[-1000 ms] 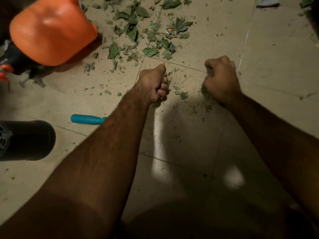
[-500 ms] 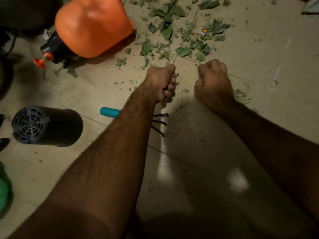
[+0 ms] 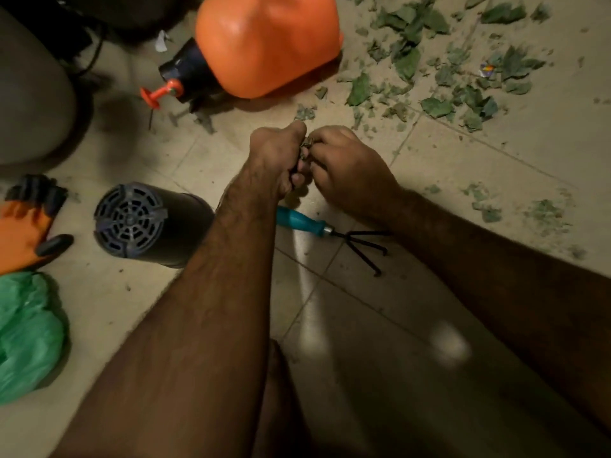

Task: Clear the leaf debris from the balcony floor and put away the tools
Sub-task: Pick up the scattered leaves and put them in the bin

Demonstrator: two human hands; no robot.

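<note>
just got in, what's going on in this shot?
A person is gathering leaf debris by hand. The left hand and right hand meet over the tile floor, both curled round a clump of leaf scraps. A larger scatter of leaves lies uncollected at upper right. The hand rake lies on the floor under the forearms, untouched. An orange sprayer, a black grilled cylinder and a green bag sit to the left.

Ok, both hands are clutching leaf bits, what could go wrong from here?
Leaf bits pinched between the left hand and right hand may crumble and drop if carried to the green plastic bag, which lies off to the left. The hand rake sits right beneath the forearms, so its tines could snag an arm.
</note>
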